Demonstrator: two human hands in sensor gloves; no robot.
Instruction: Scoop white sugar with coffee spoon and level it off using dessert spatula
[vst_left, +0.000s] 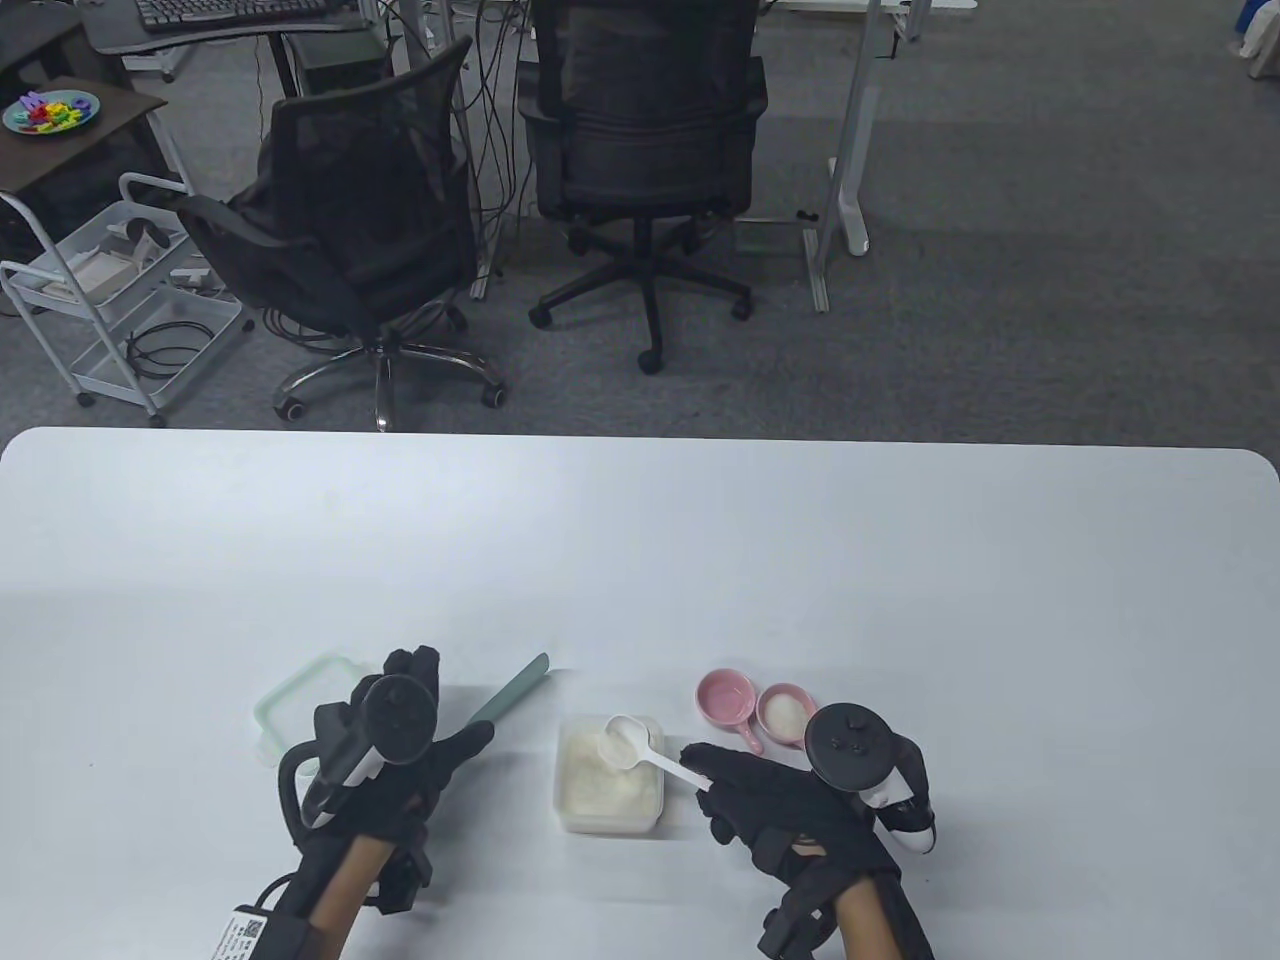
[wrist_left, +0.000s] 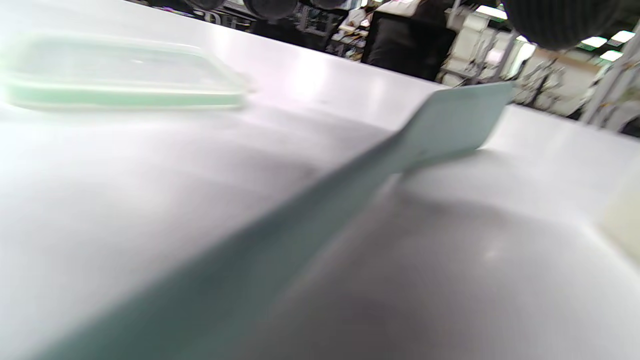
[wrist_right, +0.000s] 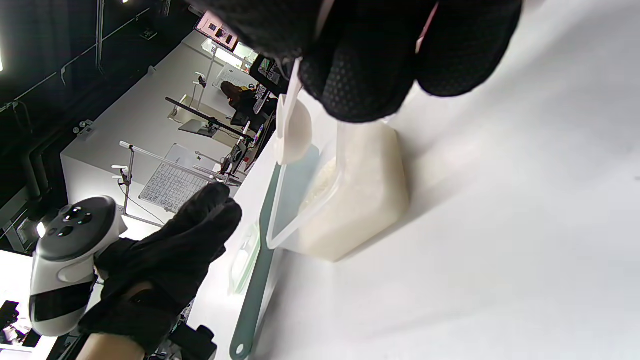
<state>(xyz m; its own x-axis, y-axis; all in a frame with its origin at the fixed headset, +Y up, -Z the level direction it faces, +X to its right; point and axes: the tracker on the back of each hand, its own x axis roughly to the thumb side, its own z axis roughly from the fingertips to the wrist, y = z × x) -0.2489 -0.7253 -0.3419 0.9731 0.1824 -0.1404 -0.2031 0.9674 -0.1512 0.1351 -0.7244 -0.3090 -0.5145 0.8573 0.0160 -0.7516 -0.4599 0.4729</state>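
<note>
White counter (vst_left: 640, 540) bearing green-rimmed lid (vst_left: 290, 700), near left; two pink dishes (vst_left: 725, 697), near right; office chairs (vst_left: 640, 150) beyond.

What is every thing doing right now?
Sugar tub: open, holding sugar.
Lid: off, on table.
Coffee spoon: over the tub, held by right hand.
Spatula: lying on table, not gripped.
Left hand: open.
Pink dish: empty.

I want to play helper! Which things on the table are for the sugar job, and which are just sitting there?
For the job:
- coffee spoon, held by the right hand
- container of white sugar
- dessert spatula, lying by the left hand

Just sitting there:
- green-rimmed lid
- empty pink dish
- second pink dish with something white inside
</note>
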